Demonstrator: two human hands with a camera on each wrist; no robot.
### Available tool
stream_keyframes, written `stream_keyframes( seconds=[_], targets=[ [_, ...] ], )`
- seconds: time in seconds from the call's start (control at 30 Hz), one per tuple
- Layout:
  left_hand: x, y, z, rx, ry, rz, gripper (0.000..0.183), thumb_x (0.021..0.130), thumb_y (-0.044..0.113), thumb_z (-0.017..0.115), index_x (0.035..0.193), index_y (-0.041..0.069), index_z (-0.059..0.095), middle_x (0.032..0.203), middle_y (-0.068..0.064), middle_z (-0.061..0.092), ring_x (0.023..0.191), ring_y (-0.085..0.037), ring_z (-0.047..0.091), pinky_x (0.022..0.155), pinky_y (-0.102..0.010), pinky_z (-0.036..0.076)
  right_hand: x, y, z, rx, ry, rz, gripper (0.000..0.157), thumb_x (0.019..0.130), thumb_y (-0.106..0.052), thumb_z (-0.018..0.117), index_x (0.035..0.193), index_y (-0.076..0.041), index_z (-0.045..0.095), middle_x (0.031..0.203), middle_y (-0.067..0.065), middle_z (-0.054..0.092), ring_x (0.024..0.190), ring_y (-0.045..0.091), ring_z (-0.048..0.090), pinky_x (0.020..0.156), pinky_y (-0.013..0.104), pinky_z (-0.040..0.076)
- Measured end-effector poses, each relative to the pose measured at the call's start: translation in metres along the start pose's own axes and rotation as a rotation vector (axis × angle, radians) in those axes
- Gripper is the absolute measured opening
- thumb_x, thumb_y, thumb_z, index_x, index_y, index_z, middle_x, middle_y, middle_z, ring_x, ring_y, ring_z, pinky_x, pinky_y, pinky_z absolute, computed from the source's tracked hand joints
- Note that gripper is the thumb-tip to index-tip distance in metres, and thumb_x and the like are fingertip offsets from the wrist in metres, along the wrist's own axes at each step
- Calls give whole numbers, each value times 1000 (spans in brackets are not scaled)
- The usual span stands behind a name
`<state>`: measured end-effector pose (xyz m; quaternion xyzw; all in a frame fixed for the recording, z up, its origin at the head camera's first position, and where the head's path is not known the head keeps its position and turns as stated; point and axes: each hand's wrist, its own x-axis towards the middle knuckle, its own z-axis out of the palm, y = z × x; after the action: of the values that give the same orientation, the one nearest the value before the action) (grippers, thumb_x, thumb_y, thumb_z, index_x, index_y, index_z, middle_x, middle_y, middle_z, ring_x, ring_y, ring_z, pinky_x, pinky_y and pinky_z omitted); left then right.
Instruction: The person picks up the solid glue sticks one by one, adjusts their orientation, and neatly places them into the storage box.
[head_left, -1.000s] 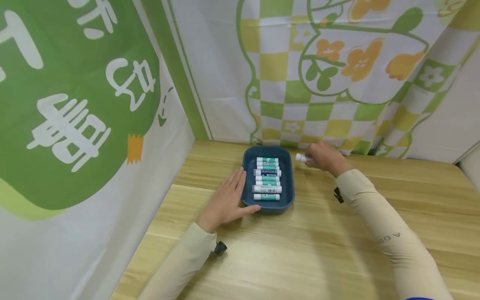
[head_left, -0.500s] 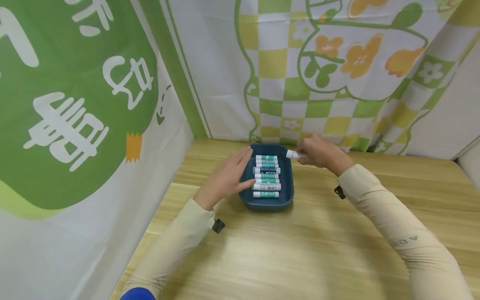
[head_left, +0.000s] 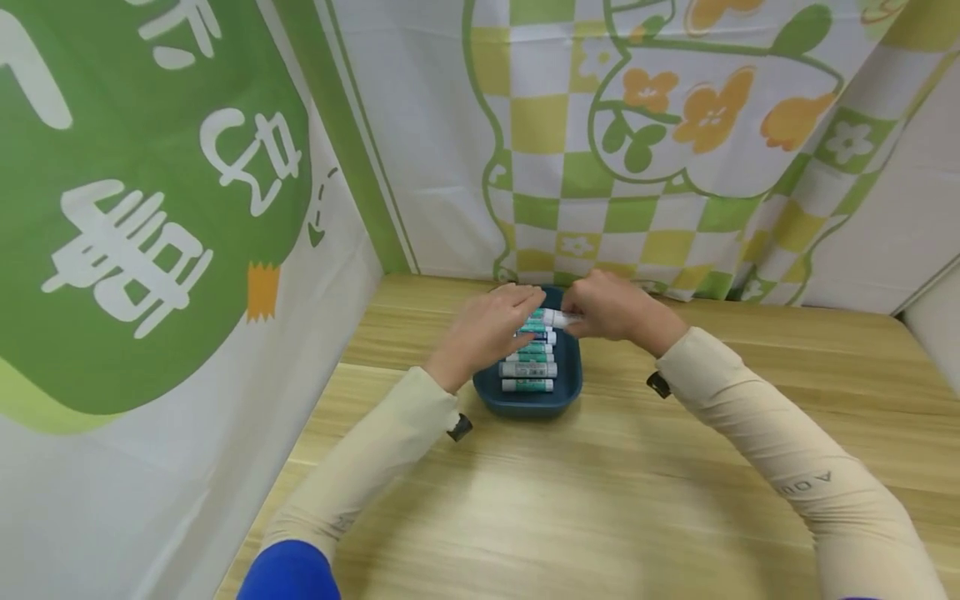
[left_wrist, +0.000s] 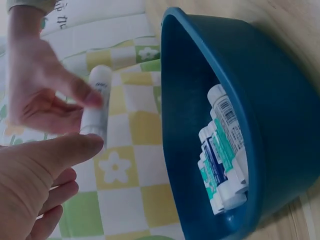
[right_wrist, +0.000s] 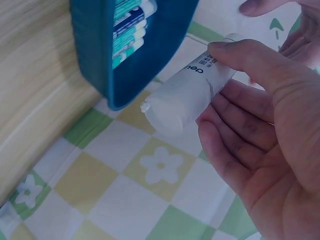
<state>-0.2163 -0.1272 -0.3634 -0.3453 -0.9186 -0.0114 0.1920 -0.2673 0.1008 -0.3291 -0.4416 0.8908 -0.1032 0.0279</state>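
Note:
Over the back of a dark blue tray (head_left: 528, 410), my right hand (head_left: 613, 308) pinches a white glue stick (head_left: 557, 318) between thumb and fingers. The right wrist view shows this glue stick (right_wrist: 187, 87) tilted, its side printed with dark lettering. My left hand (head_left: 483, 332) hovers over the tray's left side, fingers extended towards the glue stick. In the left wrist view the left thumb (left_wrist: 60, 152) overlaps the stick's near end; whether it touches is unclear. Several more glue sticks (head_left: 528, 369) lie in a column inside the tray, the farthest partly hidden by my left hand.
The tray stands on a light wooden table (head_left: 585, 492), close to its back edge. Behind it hangs a checked, flower-printed curtain (head_left: 622, 208). A green and white printed cloth (head_left: 247, 333) borders the table on the left.
My right hand has carried the glue stick leftwards from beside the tray to over it. My left hand has left the tray's left rim and moved up and right towards the stick.

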Motion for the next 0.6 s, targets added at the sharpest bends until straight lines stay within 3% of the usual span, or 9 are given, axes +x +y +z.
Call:
stream_keyframes(
  seconds=[0.17,0.4,0.5,0.6],
  targets=[
    [6,7,4,89,26,24,44,93,33,83,129,12,71,125,-1,77,112,-22,76,82,-32,65,5,-7,-2,23,8,-30,16,93,-11,78,77,-10,75,67,-1,67,53,8,47,54,28,44],
    [8,10,10,150,116,54,6,99,21,75,102,16,76,94,5,79,78,-15,75,57,-27,57,5,-10,-4,48,13,-38,18,94,-10,77,76,-11,74,67,-2,64,55,10,44,56,28,40],
    [9,10,12,174,155,64,8,102,18,70,97,16,76,88,7,78,73,-13,73,54,-26,55,2,-9,-4,58,26,-31,13,95,-11,77,83,-9,78,75,1,72,59,11,56,59,31,50],
    [10,11,13,183,194,63,11,101,13,69,93,16,76,84,7,78,70,-13,73,51,-24,53,-4,-8,-3,68,81,-20,10,95,-13,79,97,-4,81,94,10,80,78,21,75,73,40,63]
  ],
)
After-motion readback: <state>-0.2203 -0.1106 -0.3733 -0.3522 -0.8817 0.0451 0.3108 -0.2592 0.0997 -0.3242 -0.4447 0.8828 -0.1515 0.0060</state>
